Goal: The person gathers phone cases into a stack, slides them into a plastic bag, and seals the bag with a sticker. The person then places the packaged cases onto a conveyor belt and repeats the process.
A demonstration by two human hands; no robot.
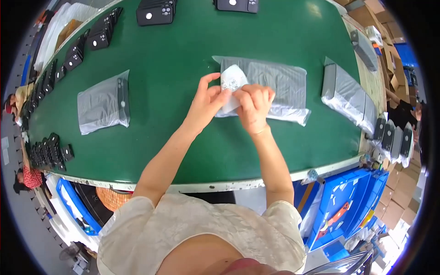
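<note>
My left hand [207, 101] pinches the lower left side of a white label sheet [234, 75] with dark print, its thumb on the sheet. On the other side, the bent fingers of my right hand [255, 104] are closed on the sheet's lower right part. Exactly how those right fingertips grip is hidden. Directly beneath both hands lies a clear plastic-wrapped pack [286, 87] of dark, flat items, with its loose film edge toward me.
Another wrapped pack [104, 103] lies left, and a longer wrapped pack [348, 94] lies right. Stacks of black phone cases [155, 13] line the far and left edges of the green table [183, 156]. Below the table's right edge are blue bins [337, 204]. Other people [32, 178] sit at far left.
</note>
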